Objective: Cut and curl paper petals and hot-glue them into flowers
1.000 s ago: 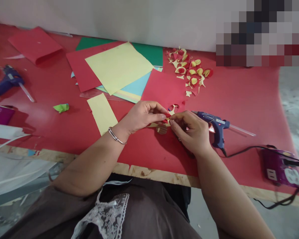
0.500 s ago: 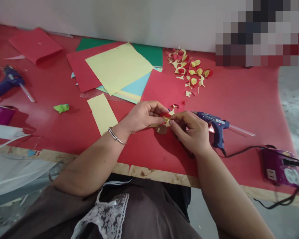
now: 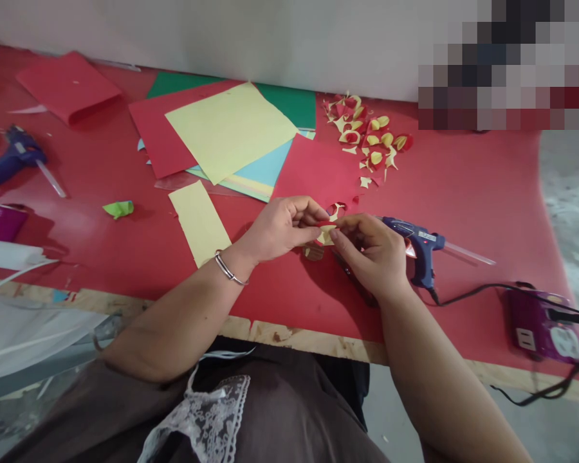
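Between my hands is a small red and yellow paper piece (image 3: 327, 233), pinched from both sides. My left hand (image 3: 289, 225) has its fingertips closed on the piece's left end. On the right end, the thumb and fingers of my right hand (image 3: 372, 251) are pressed together. Just below the piece lies a small brown striped disc (image 3: 313, 251) on the red tabletop (image 3: 289, 296). A blue glue gun (image 3: 417, 244) rests right beside my right hand. Yellow and red scraps (image 3: 336, 211) lie behind the fingertips, and a dark tool (image 3: 361, 286) is partly hidden under my right hand.
Red and yellow sheets (image 3: 231, 132) are stacked at the back, with a yellow strip (image 3: 199, 222) nearer. Small paper petals and scraps (image 3: 374, 138) lie back right. A purple power box (image 3: 545, 325) with a black cord sits right; another glue gun (image 3: 17, 157) is left.
The held paper piece has turned so that more of its yellow face shows. My left hand and wrist have shifted slightly to the right.
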Demonstrator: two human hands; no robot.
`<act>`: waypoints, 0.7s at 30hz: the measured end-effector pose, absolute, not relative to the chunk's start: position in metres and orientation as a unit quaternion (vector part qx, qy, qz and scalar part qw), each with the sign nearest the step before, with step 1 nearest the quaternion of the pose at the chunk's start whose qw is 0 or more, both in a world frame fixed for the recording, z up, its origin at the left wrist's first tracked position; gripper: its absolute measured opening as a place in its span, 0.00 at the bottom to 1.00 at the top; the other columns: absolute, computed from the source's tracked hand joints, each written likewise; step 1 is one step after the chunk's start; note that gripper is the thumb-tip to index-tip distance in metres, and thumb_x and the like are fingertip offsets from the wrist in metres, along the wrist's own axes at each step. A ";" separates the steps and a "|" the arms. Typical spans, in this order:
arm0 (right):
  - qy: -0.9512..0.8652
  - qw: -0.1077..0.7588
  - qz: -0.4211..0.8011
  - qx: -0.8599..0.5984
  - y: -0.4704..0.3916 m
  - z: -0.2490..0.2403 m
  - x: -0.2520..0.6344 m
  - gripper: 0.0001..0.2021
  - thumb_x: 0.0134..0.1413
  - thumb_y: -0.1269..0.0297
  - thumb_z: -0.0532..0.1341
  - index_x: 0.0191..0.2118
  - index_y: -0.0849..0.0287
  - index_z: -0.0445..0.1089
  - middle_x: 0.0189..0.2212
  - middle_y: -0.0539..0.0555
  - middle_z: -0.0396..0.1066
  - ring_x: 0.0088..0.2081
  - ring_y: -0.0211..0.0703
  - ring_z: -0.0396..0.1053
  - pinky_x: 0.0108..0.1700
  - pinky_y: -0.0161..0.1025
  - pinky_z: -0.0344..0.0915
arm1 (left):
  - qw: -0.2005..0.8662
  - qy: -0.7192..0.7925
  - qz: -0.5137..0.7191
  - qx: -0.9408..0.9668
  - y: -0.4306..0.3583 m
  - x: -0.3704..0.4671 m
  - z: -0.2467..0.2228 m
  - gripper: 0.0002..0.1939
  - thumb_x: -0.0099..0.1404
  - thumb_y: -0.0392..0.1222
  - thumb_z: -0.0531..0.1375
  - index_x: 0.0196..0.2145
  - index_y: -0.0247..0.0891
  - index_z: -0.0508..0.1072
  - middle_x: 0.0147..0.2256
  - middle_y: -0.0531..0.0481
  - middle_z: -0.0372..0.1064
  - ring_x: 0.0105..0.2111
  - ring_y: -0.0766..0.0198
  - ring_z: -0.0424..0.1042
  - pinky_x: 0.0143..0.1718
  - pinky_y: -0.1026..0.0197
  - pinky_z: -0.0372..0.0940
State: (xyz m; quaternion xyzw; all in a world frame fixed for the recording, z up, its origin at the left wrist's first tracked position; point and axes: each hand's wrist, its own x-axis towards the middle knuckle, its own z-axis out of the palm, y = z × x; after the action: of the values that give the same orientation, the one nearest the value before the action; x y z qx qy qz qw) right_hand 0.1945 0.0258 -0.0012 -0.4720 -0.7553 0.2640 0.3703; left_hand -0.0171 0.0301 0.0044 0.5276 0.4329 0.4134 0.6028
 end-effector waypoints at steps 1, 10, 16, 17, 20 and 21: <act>-0.751 0.374 0.272 -0.472 0.025 -0.001 0.194 0.06 0.64 0.59 0.66 0.39 0.55 0.77 0.28 0.49 0.74 0.26 0.38 0.67 0.31 0.38 0.64 | 0.594 0.438 0.408 0.538 0.030 -0.018 0.004 0.12 0.61 0.36 0.72 0.42 0.34 0.78 0.34 0.47 0.81 0.35 0.65 0.80 0.37 0.65 0.74; -0.714 0.379 0.324 -0.492 0.026 -0.006 0.196 0.09 0.64 0.56 0.68 0.36 0.56 0.76 0.25 0.48 0.72 0.24 0.37 0.65 0.28 0.37 0.61 | 0.605 0.467 0.403 0.503 0.027 -0.012 0.002 0.11 0.65 0.36 0.71 0.44 0.35 0.75 0.32 0.49 0.79 0.31 0.65 0.81 0.32 0.66 0.74; -0.698 0.393 0.347 -0.488 0.027 -0.005 0.195 0.10 0.64 0.57 0.69 0.34 0.55 0.75 0.23 0.47 0.70 0.23 0.36 0.63 0.26 0.36 0.59 | 0.662 0.469 0.389 0.437 0.024 -0.007 0.008 0.16 0.62 0.43 0.76 0.35 0.34 0.74 0.28 0.49 0.79 0.27 0.63 0.83 0.30 0.65 0.76; -0.696 0.393 0.349 -0.489 0.027 -0.005 0.195 0.10 0.64 0.56 0.69 0.34 0.55 0.75 0.23 0.47 0.69 0.22 0.36 0.62 0.26 0.36 0.59 | 0.666 0.467 0.389 0.432 0.024 -0.007 0.008 0.17 0.61 0.44 0.77 0.35 0.34 0.74 0.28 0.49 0.79 0.27 0.63 0.83 0.30 0.65 0.76; -0.690 0.391 0.357 -0.494 0.027 -0.005 0.194 0.10 0.64 0.56 0.69 0.34 0.55 0.75 0.24 0.47 0.70 0.22 0.36 0.62 0.25 0.36 0.57 | 0.667 0.464 0.396 0.427 0.025 -0.006 0.008 0.18 0.59 0.45 0.78 0.34 0.34 0.75 0.27 0.50 0.78 0.27 0.64 0.82 0.30 0.66 0.76; -0.688 0.391 0.360 -0.494 0.027 -0.005 0.194 0.10 0.64 0.56 0.69 0.34 0.55 0.75 0.24 0.47 0.70 0.22 0.36 0.62 0.24 0.36 0.57 | 0.665 0.465 0.401 0.424 0.025 -0.006 0.007 0.18 0.58 0.45 0.79 0.34 0.34 0.75 0.27 0.51 0.78 0.26 0.65 0.81 0.30 0.66 0.75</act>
State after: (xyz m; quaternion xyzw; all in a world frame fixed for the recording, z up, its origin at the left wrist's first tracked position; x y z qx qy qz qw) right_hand 0.1943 0.0266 -0.0049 -0.4939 -0.6881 0.3598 0.3913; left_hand -0.0061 0.0253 0.0071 0.4244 0.4653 0.4013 0.6651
